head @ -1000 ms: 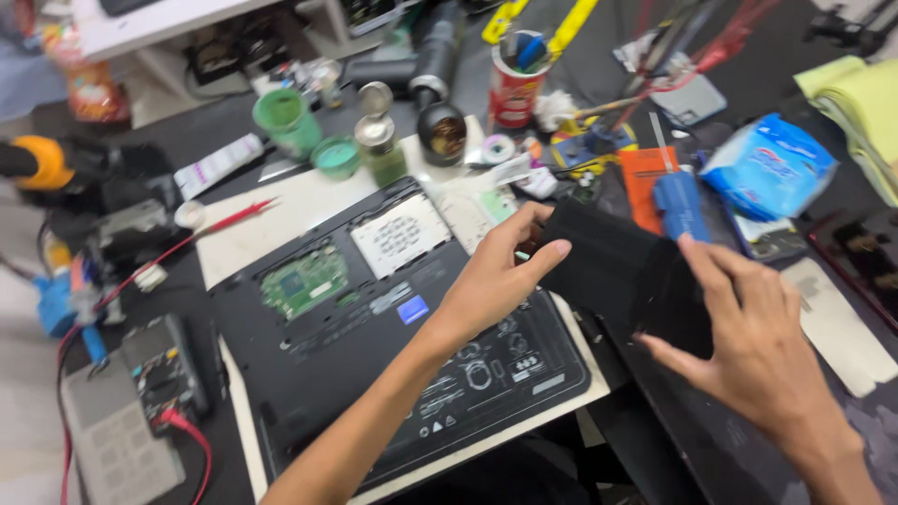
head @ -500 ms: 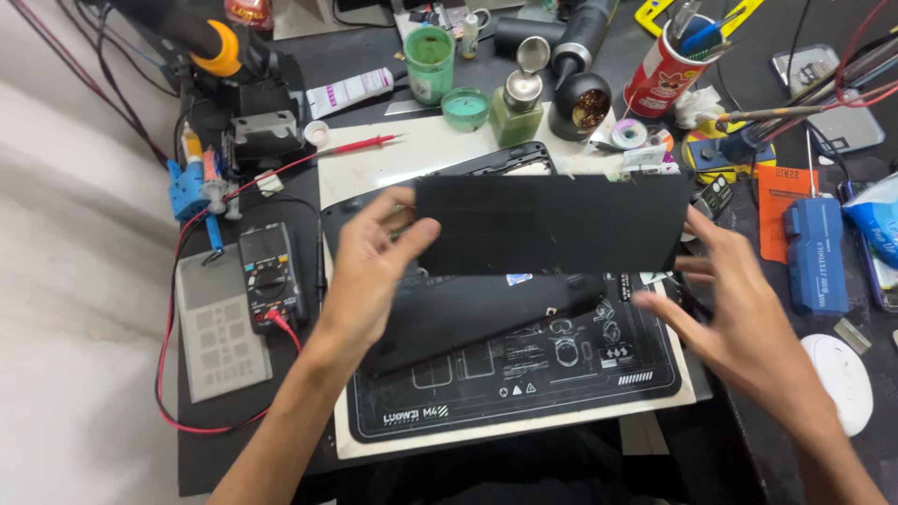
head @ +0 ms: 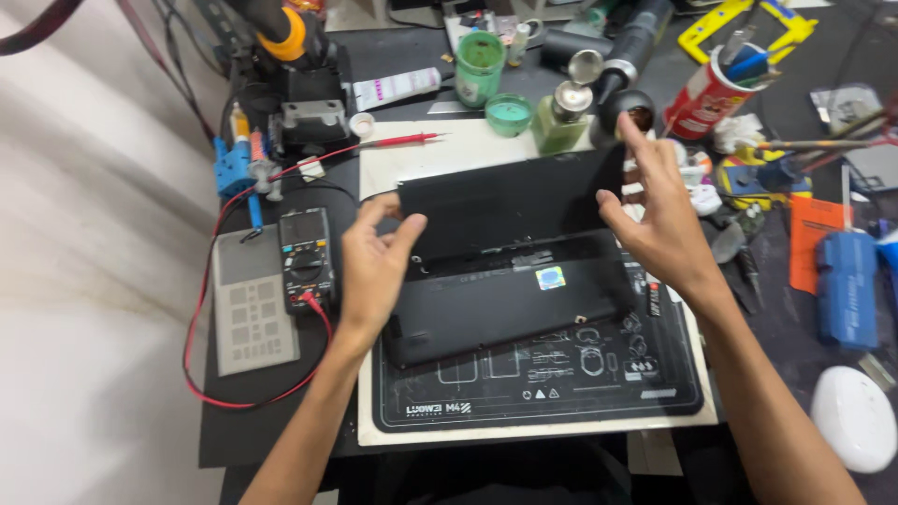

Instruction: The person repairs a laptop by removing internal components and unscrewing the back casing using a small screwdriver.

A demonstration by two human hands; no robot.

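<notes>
Black laptop (head: 510, 309) lying on a dark mat (head: 561, 383), itself on a white board (head: 412, 154) atop a cluttered bench. Thin black panel (head: 510, 210) raised on edge along the laptop's far side, leaning back, lower edge at the laptop's rear. Left hand (head: 374, 266) at the panel's left end, fingers loosely curled, thumb and fingertips at the panel's edge; firm grip or mere touch, impossible to tell. Right hand (head: 659, 220) at the panel's right end, fingers spread and open, thumb near the panel's right edge, index pointing up. Small shiny sticker (head: 550, 278) on the laptop's top face. Left of the mat, a multimeter (head: 305, 257) with red lead (head: 281, 393) looping around a grey stencil plate (head: 251, 313). Red probe (head: 393, 142) lying across the board's far corner. Behind the panel, a green bottle (head: 563, 117), a green cup (head: 480, 65) and a green lid (head: 509, 114). Farther right, a red can (head: 706, 93) full of tools, a blue case (head: 847, 290), a white oval object (head: 856, 416).
</notes>
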